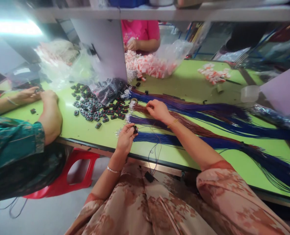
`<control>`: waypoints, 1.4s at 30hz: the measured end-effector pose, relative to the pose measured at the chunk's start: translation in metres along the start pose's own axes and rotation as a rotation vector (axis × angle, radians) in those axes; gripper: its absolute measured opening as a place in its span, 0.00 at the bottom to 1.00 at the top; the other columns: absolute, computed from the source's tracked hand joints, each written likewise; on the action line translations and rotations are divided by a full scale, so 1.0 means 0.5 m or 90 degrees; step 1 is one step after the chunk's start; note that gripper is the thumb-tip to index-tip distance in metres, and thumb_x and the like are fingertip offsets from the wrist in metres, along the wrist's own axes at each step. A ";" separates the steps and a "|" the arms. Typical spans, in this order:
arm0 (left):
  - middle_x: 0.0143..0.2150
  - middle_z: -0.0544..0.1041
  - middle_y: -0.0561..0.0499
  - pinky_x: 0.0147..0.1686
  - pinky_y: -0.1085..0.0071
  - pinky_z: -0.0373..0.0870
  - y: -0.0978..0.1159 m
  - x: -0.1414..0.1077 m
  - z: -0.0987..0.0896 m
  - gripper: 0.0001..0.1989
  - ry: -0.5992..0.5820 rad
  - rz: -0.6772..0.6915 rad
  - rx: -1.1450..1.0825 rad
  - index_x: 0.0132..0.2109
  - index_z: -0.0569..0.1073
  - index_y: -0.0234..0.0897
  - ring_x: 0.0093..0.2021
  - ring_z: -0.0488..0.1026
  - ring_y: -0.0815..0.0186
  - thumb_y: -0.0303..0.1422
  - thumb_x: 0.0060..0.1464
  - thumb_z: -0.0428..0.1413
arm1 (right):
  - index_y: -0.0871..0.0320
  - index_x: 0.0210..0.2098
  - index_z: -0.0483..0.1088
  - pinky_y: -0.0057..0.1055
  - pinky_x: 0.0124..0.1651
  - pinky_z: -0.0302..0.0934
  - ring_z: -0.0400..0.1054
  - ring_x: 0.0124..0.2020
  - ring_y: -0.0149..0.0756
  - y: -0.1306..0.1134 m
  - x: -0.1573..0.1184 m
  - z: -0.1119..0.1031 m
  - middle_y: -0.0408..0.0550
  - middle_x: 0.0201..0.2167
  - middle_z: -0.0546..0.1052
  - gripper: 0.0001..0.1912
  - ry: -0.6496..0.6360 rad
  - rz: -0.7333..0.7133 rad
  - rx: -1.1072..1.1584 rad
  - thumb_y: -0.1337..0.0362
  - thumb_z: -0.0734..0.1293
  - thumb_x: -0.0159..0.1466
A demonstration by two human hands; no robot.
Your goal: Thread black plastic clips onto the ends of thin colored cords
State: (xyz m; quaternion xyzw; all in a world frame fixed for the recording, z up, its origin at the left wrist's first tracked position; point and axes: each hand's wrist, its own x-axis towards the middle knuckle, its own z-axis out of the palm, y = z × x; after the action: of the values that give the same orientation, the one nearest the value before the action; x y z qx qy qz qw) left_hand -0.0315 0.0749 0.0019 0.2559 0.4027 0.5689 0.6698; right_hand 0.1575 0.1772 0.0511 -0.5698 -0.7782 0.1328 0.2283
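Note:
My left hand [125, 138] is closed round a small black connector housing [135, 129], gripped between thumb and fingers near the table's front edge. Thin wires [157, 151] hang in loops over that edge below it, down to another black connector [149, 177] at my lap. My right hand [159, 111] lies over a bundle of brown wires [191, 125], with its fingertips pinched together near the bundle's metal-tipped end [132, 105]. Whether a single wire is between those fingertips is hidden. Bundles of blue wires [164, 138] run along both sides of the brown one.
Many black connectors [93, 109] lie loose left of the wires. A co-worker's hands [40, 94] are at the far left. Across the table, a person in pink [141, 34] handles pink-and-white pieces [152, 65]. A grey upright panel [103, 45] and a shelf [184, 13] stand ahead.

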 end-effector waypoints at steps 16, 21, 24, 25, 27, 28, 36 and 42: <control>0.32 0.78 0.51 0.33 0.76 0.71 -0.007 0.006 -0.006 0.18 -0.020 -0.033 -0.015 0.41 0.73 0.34 0.33 0.75 0.71 0.34 0.43 0.67 | 0.64 0.43 0.74 0.31 0.36 0.53 0.70 0.37 0.42 0.040 0.045 -0.019 0.62 0.40 0.77 0.14 -0.173 -0.014 -0.282 0.66 0.61 0.62; 0.32 0.77 0.50 0.33 0.76 0.70 -0.010 0.007 -0.008 0.17 -0.026 -0.029 -0.013 0.41 0.73 0.34 0.33 0.74 0.71 0.34 0.44 0.67 | 0.60 0.32 0.76 0.30 0.31 0.51 0.68 0.30 0.38 -0.002 0.069 -0.024 0.55 0.32 0.79 0.08 -0.254 -0.056 -0.195 0.65 0.65 0.58; 0.33 0.77 0.50 0.33 0.76 0.70 -0.013 0.007 -0.011 0.17 -0.022 -0.026 -0.015 0.41 0.74 0.34 0.33 0.74 0.71 0.34 0.44 0.67 | 0.61 0.32 0.76 0.29 0.31 0.51 0.67 0.29 0.34 -0.029 0.082 0.002 0.52 0.31 0.79 0.09 -0.235 -0.125 -0.116 0.67 0.63 0.58; 0.33 0.77 0.50 0.33 0.76 0.70 -0.013 0.006 -0.011 0.18 -0.020 -0.025 -0.016 0.41 0.74 0.34 0.33 0.74 0.71 0.34 0.43 0.67 | 0.61 0.32 0.75 0.28 0.32 0.52 0.67 0.29 0.34 -0.037 0.086 0.010 0.51 0.32 0.79 0.09 -0.229 -0.144 -0.089 0.68 0.62 0.59; 0.33 0.77 0.50 0.33 0.76 0.71 -0.014 0.004 -0.012 0.18 -0.019 -0.027 -0.019 0.41 0.74 0.34 0.33 0.74 0.71 0.34 0.42 0.68 | 0.61 0.32 0.76 0.28 0.33 0.54 0.69 0.30 0.34 -0.049 0.090 0.023 0.52 0.32 0.79 0.10 -0.227 -0.154 -0.064 0.68 0.62 0.59; 0.33 0.77 0.50 0.33 0.75 0.71 -0.014 0.003 -0.012 0.18 -0.020 -0.028 -0.019 0.41 0.74 0.34 0.33 0.74 0.71 0.34 0.42 0.68 | 0.61 0.33 0.76 0.28 0.34 0.55 0.70 0.31 0.36 -0.054 0.092 0.025 0.54 0.33 0.80 0.10 -0.223 -0.137 -0.082 0.68 0.62 0.59; 0.33 0.77 0.51 0.34 0.74 0.71 -0.012 0.000 -0.009 0.17 -0.019 -0.024 -0.009 0.42 0.73 0.35 0.33 0.74 0.71 0.35 0.45 0.66 | 0.67 0.38 0.76 0.34 0.41 0.59 0.72 0.41 0.49 -0.093 0.084 -0.021 0.68 0.38 0.78 0.13 -0.127 0.052 -0.245 0.64 0.66 0.58; 0.33 0.76 0.51 0.35 0.74 0.70 -0.016 0.000 -0.011 0.16 -0.018 -0.019 -0.010 0.41 0.74 0.36 0.33 0.73 0.70 0.34 0.45 0.66 | 0.61 0.27 0.72 0.27 0.33 0.53 0.63 0.28 0.30 -0.124 0.055 -0.026 0.47 0.27 0.75 0.07 -0.133 -0.143 0.122 0.68 0.62 0.56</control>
State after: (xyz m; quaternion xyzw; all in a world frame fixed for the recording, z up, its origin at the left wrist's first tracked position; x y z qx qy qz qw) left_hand -0.0314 0.0724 -0.0075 0.2524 0.3923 0.5585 0.6859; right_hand 0.1061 0.1833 0.0967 -0.4385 -0.8401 0.2384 0.2126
